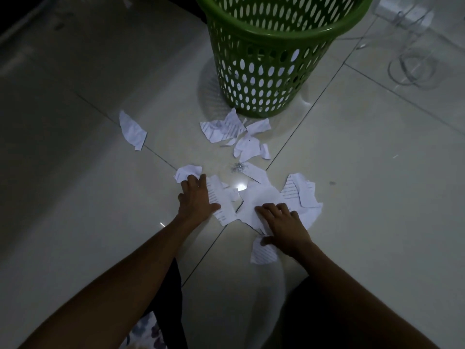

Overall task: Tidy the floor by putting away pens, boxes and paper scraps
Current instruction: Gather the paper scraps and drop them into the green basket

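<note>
Torn white paper scraps lie scattered on the tiled floor. My left hand (197, 197) rests flat, fingers spread, touching a crumpled scrap (187, 171) and a printed strip (221, 205). My right hand (284, 224) presses on a large white scrap (259, 197), its thumb on a small printed piece (263, 254). Another printed scrap (302, 191) lies just right of it. More scraps (226, 129) sit at the foot of the green perforated basket (266, 71). One piece (132, 131) lies alone at the left. Neither hand has lifted any paper.
A small heap of metal staples or clips (237, 167) lies among the scraps. White cables (412, 69) and a power strip (402, 11) lie at the far right. Paper shows through the basket's holes. Dark clothing covers my knees at the bottom.
</note>
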`<state>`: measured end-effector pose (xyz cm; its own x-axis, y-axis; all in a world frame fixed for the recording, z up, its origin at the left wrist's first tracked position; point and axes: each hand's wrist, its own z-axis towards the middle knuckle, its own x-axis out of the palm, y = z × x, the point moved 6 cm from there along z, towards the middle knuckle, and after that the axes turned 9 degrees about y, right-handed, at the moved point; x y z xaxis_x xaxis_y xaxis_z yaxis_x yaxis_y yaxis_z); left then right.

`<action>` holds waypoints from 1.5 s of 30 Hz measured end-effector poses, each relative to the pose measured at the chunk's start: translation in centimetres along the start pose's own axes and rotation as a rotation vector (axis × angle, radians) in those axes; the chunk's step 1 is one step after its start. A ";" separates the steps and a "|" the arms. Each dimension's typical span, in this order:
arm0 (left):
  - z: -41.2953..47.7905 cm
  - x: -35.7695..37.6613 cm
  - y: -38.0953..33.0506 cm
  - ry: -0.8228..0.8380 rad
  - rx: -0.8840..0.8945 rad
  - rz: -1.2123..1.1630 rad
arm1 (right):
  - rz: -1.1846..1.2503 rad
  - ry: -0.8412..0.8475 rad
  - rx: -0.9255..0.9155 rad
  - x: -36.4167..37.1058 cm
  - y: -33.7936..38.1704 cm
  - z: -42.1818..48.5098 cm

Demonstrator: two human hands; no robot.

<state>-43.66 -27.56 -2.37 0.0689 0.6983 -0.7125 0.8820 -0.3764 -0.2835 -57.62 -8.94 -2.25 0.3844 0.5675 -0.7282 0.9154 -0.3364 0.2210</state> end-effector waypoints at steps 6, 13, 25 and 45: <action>0.8 -1.0 0.2 -0.041 0.023 0.027 | 0.119 -0.052 0.049 -2.4 -0.4 1.7; 1.3 -0.8 -0.4 -0.010 0.043 -0.049 | -0.028 -0.179 0.224 -4.6 -1.3 1.8; 0.7 -0.3 -1.1 -0.002 0.045 -0.062 | 0.233 -0.126 0.207 -2.9 -1.2 2.2; 0.2 0.6 -2.1 0.012 0.148 -0.078 | 0.433 -0.066 0.419 -1.0 -2.9 1.3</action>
<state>-45.56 -26.50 -2.33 0.0096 0.7356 -0.6774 0.8065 -0.4061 -0.4296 -60.80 -9.54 -3.00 0.6909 0.2695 -0.6708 0.5470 -0.8016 0.2414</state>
